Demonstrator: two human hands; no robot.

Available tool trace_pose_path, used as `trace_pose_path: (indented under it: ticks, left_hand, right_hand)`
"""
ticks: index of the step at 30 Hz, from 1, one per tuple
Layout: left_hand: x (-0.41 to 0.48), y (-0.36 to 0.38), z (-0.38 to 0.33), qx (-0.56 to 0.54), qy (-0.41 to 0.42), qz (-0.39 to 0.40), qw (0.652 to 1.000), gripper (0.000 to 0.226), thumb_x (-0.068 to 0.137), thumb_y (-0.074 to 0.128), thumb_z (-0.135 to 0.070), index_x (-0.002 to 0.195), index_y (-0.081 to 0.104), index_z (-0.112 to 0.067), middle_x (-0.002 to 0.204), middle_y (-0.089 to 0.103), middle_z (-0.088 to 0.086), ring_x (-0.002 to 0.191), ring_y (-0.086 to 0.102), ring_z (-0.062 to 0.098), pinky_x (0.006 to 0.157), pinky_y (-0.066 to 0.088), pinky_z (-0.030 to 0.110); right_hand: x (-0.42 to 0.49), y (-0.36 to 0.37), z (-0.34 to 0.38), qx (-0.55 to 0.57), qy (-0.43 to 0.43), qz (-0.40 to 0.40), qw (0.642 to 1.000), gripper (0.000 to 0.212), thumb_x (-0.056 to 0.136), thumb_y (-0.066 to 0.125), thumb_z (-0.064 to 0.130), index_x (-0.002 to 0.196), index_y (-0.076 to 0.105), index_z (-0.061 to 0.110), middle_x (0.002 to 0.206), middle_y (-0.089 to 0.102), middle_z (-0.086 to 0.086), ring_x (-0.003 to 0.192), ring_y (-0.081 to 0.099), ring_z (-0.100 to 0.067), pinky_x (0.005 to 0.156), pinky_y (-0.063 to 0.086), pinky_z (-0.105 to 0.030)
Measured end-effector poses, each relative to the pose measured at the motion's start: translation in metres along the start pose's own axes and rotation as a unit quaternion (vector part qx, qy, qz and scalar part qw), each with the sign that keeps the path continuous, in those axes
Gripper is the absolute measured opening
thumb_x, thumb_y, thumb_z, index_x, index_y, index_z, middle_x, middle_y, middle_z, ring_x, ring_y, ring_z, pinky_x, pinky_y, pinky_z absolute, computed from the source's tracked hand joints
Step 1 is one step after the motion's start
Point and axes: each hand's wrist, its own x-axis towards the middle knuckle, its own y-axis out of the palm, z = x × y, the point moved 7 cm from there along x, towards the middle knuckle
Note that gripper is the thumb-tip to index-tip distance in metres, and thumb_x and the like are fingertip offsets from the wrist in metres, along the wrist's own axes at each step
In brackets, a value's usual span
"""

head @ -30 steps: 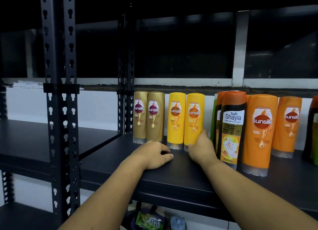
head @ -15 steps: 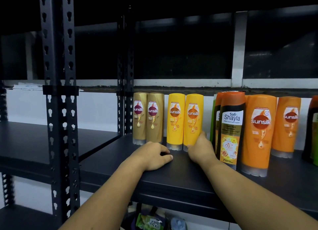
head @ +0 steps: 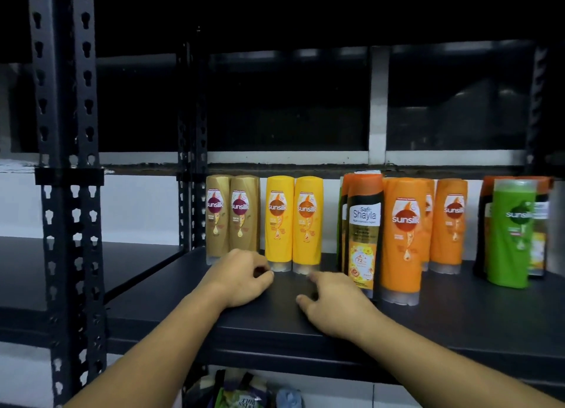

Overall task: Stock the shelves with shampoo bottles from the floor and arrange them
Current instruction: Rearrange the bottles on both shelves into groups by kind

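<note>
Head view looks at a black shelf point(head: 458, 325) where bottles stand upright in a row along the back. From the left, two gold bottles point(head: 232, 218) stand side by side and touching, by a perforated post point(head: 192, 163). Just beside them stand two yellow bottles point(head: 293, 221), also touching each other. After a small gap comes a Shayla bottle point(head: 363, 233), brought forward, with more bottles of its kind hidden close behind it. Against its right side stands a large orange bottle point(head: 402, 239), also forward, and behind that a smaller orange bottle point(head: 449, 224) nearer the wall. Well apart on the far right, a green bottle point(head: 510, 233) stands in front of a dark cluster whose labels are too blurred to read. Left hand point(head: 241, 280) rests on the shelf in front of the gold bottles with its fingers curled into a loose fist, holding nothing; whether the knuckles touch the bottle bases I cannot tell. Right hand point(head: 333, 303) lies low over the shelf in front of the yellow bottles, fingers spread and loose, gripping nothing, its blurred forefinger pointing toward the base of the right yellow bottle. Under the shelf, some bags point(head: 241, 395) sit low down, only partly seen.
</note>
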Motion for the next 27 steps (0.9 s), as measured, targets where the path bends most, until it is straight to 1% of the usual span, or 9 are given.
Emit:
trace_pose_path:
  ticks: [3, 7, 9, 11, 13, 15, 18, 22, 27]
  left_hand:
    - [0.002, -0.002, -0.021, -0.024, 0.03, -0.035, 0.999, 0.021, 0.097, 0.062, -0.041, 0.108, 0.076, -0.031, 0.102, 0.071, -0.016, 0.092, 0.063, 0.003, 0.084, 0.054, 0.027]
    - [0.015, 0.008, -0.064, -0.232, 0.022, -0.071, 0.97, 0.028, 0.096, 0.07, -0.03, 0.124, 0.071, -0.026, 0.106, 0.069, -0.011, 0.092, 0.066, 0.005, 0.074, 0.048, 0.007]
    - [0.024, 0.018, -0.091, -0.3, 0.019, -0.055, 0.952, 0.045, 0.095, 0.071, -0.036, 0.138, 0.059, -0.03, 0.119, 0.063, -0.011, 0.102, 0.064, 0.006, 0.085, 0.053, 0.017]
    - [0.033, 0.028, -0.113, -0.331, 0.019, -0.033, 0.943, 0.068, 0.092, 0.073, -0.046, 0.151, 0.04, -0.036, 0.135, 0.053, -0.016, 0.119, 0.059, 0.009, 0.099, 0.053, 0.032]
    - [0.041, 0.037, -0.128, -0.361, 0.023, -0.013, 0.932, 0.091, 0.082, 0.075, -0.06, 0.156, 0.024, -0.043, 0.144, 0.045, -0.02, 0.132, 0.052, 0.009, 0.11, 0.048, 0.04]
    - [0.047, 0.043, -0.137, -0.394, 0.025, -0.002, 0.919, 0.104, 0.072, 0.077, -0.069, 0.154, 0.017, -0.05, 0.153, 0.041, -0.02, 0.139, 0.045, 0.008, 0.114, 0.045, 0.045]
    - [0.055, 0.046, -0.142, -0.424, 0.027, -0.01, 0.905, 0.1, 0.077, 0.081, -0.059, 0.151, 0.014, -0.055, 0.154, 0.04, -0.02, 0.138, 0.045, 0.007, 0.113, 0.045, 0.041]
    - [0.063, 0.05, -0.146, -0.434, 0.033, -0.007, 0.9, 0.103, 0.079, 0.083, -0.051, 0.153, 0.011, -0.053, 0.143, 0.041, -0.025, 0.123, 0.047, -0.002, 0.101, 0.044, 0.028]
    - [0.068, 0.057, -0.138, -0.448, 0.025, -0.008, 0.894, 0.116, 0.062, 0.085, -0.067, 0.154, 0.015, -0.055, 0.151, 0.045, -0.022, 0.134, 0.05, 0.009, 0.11, 0.048, 0.041]
  right_hand:
    - [-0.031, -0.022, -0.021, -0.025, -0.032, -0.029, 0.999, 0.044, 0.093, 0.058, 0.05, 0.126, 0.064, 0.021, 0.12, 0.069, 0.001, 0.112, 0.063, -0.02, 0.093, 0.055, -0.038]
    - [-0.05, -0.062, -0.071, 0.081, -0.007, -0.136, 0.987, 0.026, 0.091, 0.064, 0.048, 0.108, 0.07, 0.028, 0.097, 0.071, 0.015, 0.088, 0.064, -0.001, 0.08, 0.057, -0.027]
    - [-0.055, -0.089, -0.099, 0.182, 0.02, -0.248, 0.951, 0.018, 0.089, 0.069, 0.045, 0.1, 0.063, 0.031, 0.093, 0.066, 0.015, 0.082, 0.063, -0.001, 0.069, 0.055, -0.023]
    - [-0.051, -0.103, -0.125, 0.266, 0.041, -0.306, 0.913, 0.032, 0.086, 0.074, 0.044, 0.107, 0.051, 0.036, 0.107, 0.059, 0.013, 0.091, 0.061, -0.006, 0.064, 0.049, -0.019]
    - [-0.037, -0.099, -0.142, 0.332, 0.05, -0.261, 0.905, 0.058, 0.079, 0.08, 0.047, 0.12, 0.041, 0.038, 0.123, 0.051, 0.009, 0.108, 0.057, -0.013, 0.069, 0.053, -0.02]
    - [-0.021, -0.088, -0.153, 0.366, 0.053, -0.188, 0.91, 0.078, 0.073, 0.083, 0.055, 0.132, 0.032, 0.043, 0.13, 0.05, 0.011, 0.117, 0.056, -0.013, 0.089, 0.057, -0.035]
    - [-0.013, -0.076, -0.153, 0.39, 0.039, -0.132, 0.911, 0.067, 0.082, 0.08, 0.044, 0.132, 0.035, 0.043, 0.125, 0.055, 0.017, 0.104, 0.056, -0.001, 0.097, 0.048, -0.032]
    - [-0.01, -0.074, -0.165, 0.416, 0.061, -0.196, 0.886, 0.058, 0.085, 0.08, 0.036, 0.124, 0.037, 0.041, 0.122, 0.055, 0.013, 0.107, 0.055, -0.008, 0.097, 0.051, -0.038]
    - [-0.003, -0.081, -0.175, 0.462, 0.052, -0.177, 0.868, 0.071, 0.081, 0.083, 0.03, 0.132, 0.034, 0.034, 0.126, 0.056, 0.007, 0.108, 0.059, -0.011, 0.089, 0.051, -0.033]
